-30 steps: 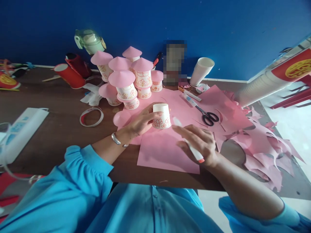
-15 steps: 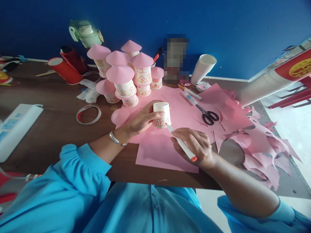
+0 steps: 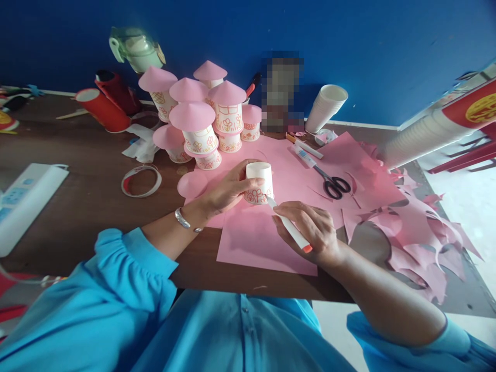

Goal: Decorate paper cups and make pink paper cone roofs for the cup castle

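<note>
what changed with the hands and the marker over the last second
The right hand brought the marker up and left, from clear of the paper cup until its tip reached the cup's lower right side. The left hand kept holding the upside-down cup on the pink paper. The scissors and the stack of pink-roofed cups stayed put.

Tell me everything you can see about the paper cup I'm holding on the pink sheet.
The paper cup is small and white, standing upside down with its wider rim on the pink paper sheet and its flat base facing up. A band of orange-red flower drawings runs around its lower edge; the wall above looks plain. It looks like thin paper and undamaged. The left hand grips it from the left, thumb across the front. The tip of the white marker in the right hand touches its lower right side.
</note>
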`<state>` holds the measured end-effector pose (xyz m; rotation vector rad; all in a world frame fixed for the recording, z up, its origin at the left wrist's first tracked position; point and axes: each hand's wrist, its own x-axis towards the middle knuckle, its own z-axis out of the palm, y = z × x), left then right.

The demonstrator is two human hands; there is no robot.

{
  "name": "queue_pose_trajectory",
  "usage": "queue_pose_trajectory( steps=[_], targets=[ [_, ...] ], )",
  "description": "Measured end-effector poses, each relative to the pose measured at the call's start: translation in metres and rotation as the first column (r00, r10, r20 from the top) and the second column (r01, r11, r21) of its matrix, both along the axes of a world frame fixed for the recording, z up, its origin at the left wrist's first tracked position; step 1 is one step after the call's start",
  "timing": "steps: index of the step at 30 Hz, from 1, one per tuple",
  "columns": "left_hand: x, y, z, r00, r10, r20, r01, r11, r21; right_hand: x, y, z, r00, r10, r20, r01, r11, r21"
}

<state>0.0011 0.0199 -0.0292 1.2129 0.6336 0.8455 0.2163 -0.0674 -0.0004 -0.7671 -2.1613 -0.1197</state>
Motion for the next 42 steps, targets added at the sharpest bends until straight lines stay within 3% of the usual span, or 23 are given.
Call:
queue_pose_trajectory(
  steps=[19, 25, 42],
  targets=[
    [0.0008, -0.0024, 0.0029, 1.0, 0.003, -0.001, -0.003, 0.999, -0.047, -0.0029, -0.0013, 0.0002, 0.999, 0.033, -0.01, -0.033, 0.998, -0.046],
    [0.0025, -0.0051, 0.0091, 1.0, 0.016, -0.012, -0.017, 0.999, -0.034, -0.0035, -0.0016, -0.0002, 0.999, 0.052, -0.007, -0.052, 0.996, -0.067],
    [0.0006, -0.0025, 0.0072, 0.998, 0.024, -0.062, -0.024, 1.0, 0.008, -0.0029, -0.0032, -0.0022, 0.996, 0.085, 0.002, -0.084, 0.99, -0.111]
  ],
)
